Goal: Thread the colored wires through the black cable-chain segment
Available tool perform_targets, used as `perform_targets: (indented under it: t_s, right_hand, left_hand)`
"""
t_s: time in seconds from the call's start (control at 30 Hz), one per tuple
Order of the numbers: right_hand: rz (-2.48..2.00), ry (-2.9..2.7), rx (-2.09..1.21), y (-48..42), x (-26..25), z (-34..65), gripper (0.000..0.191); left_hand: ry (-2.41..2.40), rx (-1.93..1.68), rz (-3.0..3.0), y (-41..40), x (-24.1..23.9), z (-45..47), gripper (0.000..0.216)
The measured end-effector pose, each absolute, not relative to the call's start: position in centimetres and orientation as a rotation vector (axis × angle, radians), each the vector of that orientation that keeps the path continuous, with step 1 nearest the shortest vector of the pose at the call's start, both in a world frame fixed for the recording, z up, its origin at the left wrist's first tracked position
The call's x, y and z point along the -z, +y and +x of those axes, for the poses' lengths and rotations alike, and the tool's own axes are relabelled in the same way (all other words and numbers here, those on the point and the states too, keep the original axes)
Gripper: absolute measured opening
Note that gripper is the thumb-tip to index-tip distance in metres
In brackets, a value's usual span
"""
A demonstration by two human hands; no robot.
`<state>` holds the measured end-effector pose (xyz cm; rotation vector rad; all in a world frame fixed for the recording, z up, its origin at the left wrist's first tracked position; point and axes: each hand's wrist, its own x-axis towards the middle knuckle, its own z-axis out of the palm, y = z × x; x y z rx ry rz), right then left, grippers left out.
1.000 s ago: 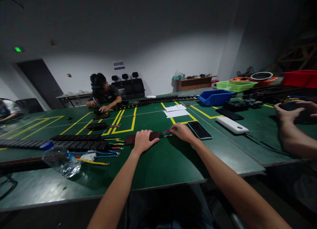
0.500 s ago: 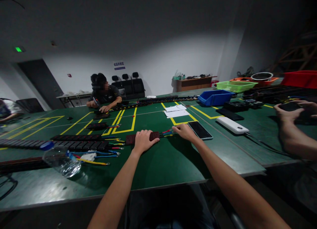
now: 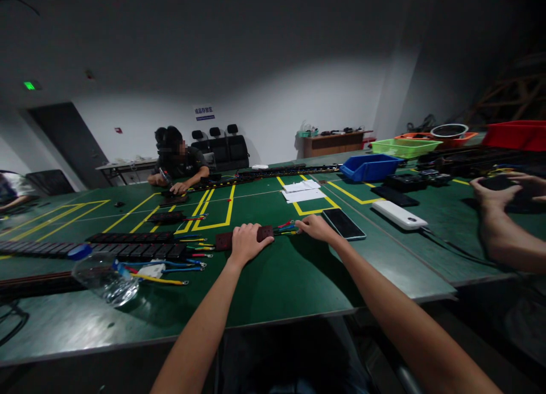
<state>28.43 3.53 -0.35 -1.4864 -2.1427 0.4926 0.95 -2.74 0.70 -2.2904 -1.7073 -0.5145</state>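
My left hand [image 3: 246,241] lies over a dark reddish terminal block [image 3: 265,233] on the green table [image 3: 273,280], fingers curled on top, pressing it down. My right hand [image 3: 314,228] is just right of the block, its fingers closed on the short coloured wires [image 3: 285,228] that stick out of the block's right end. The part of the block under my left hand is hidden.
Long black terminal strips [image 3: 128,249], loose coloured wires [image 3: 166,269] and a lying water bottle [image 3: 104,277] sit at the left. A phone [image 3: 343,223], a white power bank [image 3: 398,214], papers [image 3: 302,190] and a blue bin [image 3: 369,168] lie right. A person [image 3: 177,161] works opposite; another person's hands [image 3: 501,198] at far right.
My right hand has edged slightly left along the wires toward the block. My left hand stays on the block.
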Motion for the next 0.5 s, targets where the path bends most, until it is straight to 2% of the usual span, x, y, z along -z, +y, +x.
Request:
perform_targets:
  t_s: [0.1,0.33,0.5]
  right_hand:
    - [-1.479,-2.119,-0.507,3.56,0.38,28.35,0.053]
    - [-1.612,-2.127,-0.306,3.15,0.17,28.59,0.042]
    - [-1.588,-2.168,-0.362,3.29,0.22,28.57,0.045]
  left_hand:
    - [-1.705,0.512,-2.292,-2.72,-0.66,0.96,0.066]
    - [-1.675,0.533,-2.304,-2.66,-0.58,0.86,0.068]
    - [-1.680,0.522,-2.298,-2.65,-0.57,0.88,0.067]
